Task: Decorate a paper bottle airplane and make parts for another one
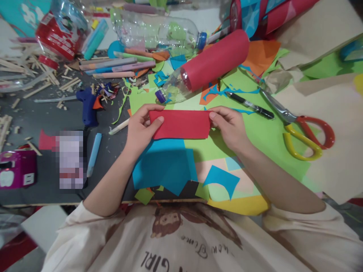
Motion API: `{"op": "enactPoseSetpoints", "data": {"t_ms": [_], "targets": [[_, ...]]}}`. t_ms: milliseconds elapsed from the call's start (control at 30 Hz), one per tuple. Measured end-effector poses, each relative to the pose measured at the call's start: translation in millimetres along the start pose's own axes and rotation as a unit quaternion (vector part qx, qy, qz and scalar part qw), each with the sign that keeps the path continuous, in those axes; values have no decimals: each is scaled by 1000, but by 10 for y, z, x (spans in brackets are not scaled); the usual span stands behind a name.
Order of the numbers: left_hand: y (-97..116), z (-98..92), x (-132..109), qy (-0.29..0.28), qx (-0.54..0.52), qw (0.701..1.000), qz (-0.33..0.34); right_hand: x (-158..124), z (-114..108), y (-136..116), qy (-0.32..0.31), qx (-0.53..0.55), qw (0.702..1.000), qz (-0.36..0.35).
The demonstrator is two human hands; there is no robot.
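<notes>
Between my two hands a folded piece of red paper is held up by its short ends. My left hand pinches its left end, thumb on top. At the right end, my right hand grips the corner between thumb and fingers. Below the red paper lies a blue paper sheet, and a smaller blue scrap with a curved cut is to its right. Just beyond my hands rests a plastic bottle wrapped in red paper, its cap towards the left.
Scissors and a black pen lie to the right on green paper. On the left are a blue glue gun, a phone, a light-blue marker and wooden sticks. A clear bottle lies at the back.
</notes>
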State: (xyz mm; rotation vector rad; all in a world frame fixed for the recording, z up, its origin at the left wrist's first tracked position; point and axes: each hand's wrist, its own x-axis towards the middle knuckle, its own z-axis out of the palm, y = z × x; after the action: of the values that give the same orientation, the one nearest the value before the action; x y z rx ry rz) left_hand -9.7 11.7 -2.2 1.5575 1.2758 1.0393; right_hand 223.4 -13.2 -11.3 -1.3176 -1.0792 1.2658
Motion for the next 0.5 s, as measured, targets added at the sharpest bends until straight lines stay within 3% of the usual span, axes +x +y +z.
{"op": "enactPoseSetpoints", "data": {"t_ms": [500], "targets": [[0,-17,-9,-4,5,1000,-13,6,-28,7,-3,-5,1000,-9]]}}
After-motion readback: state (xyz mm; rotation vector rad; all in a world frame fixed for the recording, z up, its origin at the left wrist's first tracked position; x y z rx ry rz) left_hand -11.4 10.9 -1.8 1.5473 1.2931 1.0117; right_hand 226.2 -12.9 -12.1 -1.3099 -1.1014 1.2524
